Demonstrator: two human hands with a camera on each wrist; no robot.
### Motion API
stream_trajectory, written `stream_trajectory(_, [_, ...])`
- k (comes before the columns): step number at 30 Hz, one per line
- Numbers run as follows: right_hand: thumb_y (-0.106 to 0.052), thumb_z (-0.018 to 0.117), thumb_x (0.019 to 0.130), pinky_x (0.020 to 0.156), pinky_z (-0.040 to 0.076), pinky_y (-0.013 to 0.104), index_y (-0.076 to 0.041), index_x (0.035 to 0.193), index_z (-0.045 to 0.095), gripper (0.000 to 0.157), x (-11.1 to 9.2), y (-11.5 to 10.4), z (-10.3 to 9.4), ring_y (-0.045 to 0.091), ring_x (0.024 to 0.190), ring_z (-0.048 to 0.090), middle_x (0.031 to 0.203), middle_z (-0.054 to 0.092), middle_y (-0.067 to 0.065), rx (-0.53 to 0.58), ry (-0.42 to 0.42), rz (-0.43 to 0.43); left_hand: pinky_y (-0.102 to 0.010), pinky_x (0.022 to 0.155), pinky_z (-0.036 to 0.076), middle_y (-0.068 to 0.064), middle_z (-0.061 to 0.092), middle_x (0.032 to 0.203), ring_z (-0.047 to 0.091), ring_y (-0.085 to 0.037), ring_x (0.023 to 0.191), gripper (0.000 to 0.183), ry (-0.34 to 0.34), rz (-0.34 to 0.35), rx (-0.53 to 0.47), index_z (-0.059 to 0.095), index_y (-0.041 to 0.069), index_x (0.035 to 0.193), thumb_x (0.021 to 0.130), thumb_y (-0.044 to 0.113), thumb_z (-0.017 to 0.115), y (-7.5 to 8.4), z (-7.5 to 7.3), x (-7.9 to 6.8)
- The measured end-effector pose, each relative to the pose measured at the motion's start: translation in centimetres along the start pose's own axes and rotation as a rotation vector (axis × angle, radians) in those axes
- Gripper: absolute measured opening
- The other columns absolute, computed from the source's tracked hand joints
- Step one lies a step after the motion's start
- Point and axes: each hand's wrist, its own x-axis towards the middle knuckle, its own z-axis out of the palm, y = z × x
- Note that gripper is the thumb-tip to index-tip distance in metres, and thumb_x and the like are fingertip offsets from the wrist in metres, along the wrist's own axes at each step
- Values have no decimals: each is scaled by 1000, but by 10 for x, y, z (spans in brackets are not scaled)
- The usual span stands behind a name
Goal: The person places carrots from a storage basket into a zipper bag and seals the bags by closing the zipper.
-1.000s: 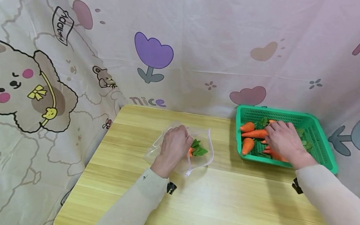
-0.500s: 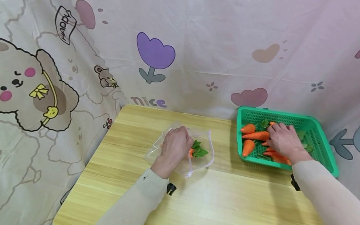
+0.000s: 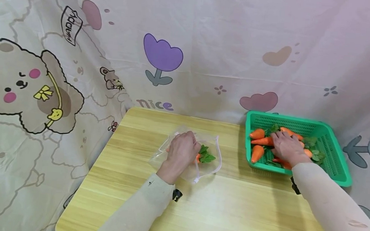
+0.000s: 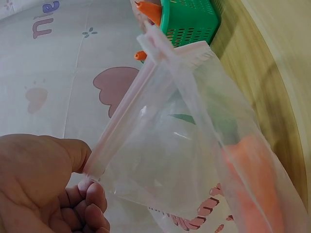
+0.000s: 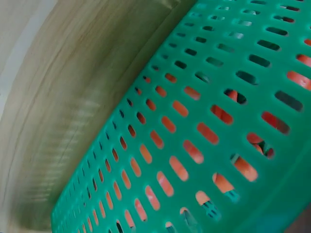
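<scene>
My left hand (image 3: 182,151) pinches the zip edge of a clear zip-lock bag (image 4: 141,150) between thumb and fingers; the bag's mouth faces right. Inside lies an orange carrot (image 4: 252,184) with green leaves (image 3: 206,155), partly covered by the hand in the head view. My right hand (image 3: 286,147) is down in a green plastic basket (image 3: 332,145), over a heap of carrots (image 3: 258,154). Its fingertips are hidden among them, so a grip cannot be made out. The right wrist view shows mostly the slotted basket wall (image 5: 194,126), with orange behind the slots.
The light wooden table (image 3: 216,214) carries the bag at left and the basket at the back right. A printed curtain (image 3: 208,52) hangs right behind the table and along its left side. Leafy carrot tops (image 3: 317,155) lie in the basket's right part.
My right hand has shifted slightly left and toward me in the basket, uncovering carrots behind and to its right. The left hand holds the bag in the same place. The head view has turned slightly.
</scene>
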Motion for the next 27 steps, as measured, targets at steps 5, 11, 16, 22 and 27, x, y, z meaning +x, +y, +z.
stream_trajectory(5, [-18, 68, 98, 89, 49, 64, 0, 128, 53, 38, 1, 2, 8, 43, 113, 55, 118, 63, 19, 97, -22, 9, -37, 76, 48, -1, 57, 74, 53, -22, 73, 12, -2, -8, 0, 59, 12, 85, 95, 16, 63, -1, 2, 0])
stream_trajectory(11, [-20, 80, 89, 93, 51, 63, 5, 131, 48, 58, 0, 4, 13, 45, 111, 57, 122, 60, 25, 47, -2, -18, -36, 75, 47, -1, 56, 75, 52, -22, 73, 13, -11, -17, -2, 59, 12, 85, 96, 17, 63, -2, 2, -1])
stream_trajectory(16, [-25, 94, 74, 95, 50, 66, 6, 129, 50, 76, -1, 6, 13, 49, 115, 54, 129, 54, 31, 13, 17, -28, -36, 74, 46, -1, 55, 75, 51, -22, 73, 13, -11, -18, 11, 58, 11, 85, 96, 18, 62, -1, 3, -1])
stream_trajectory(22, [-21, 88, 77, 81, 55, 51, -2, 126, 59, 60, -2, 12, 10, 36, 93, 60, 111, 62, 15, 130, 19, -28, -35, 75, 45, -1, 55, 74, 51, -22, 72, 14, -5, -11, 16, 57, 11, 84, 96, 17, 62, -1, 3, -1])
stream_trajectory(27, [-15, 76, 88, 54, 46, 34, -16, 142, 54, 59, -6, 15, 6, 22, 60, 55, 98, 64, 6, 378, -77, 49, -35, 77, 46, -1, 55, 75, 52, -21, 72, 13, -9, -12, 5, 58, 11, 85, 96, 17, 62, -2, 2, -1])
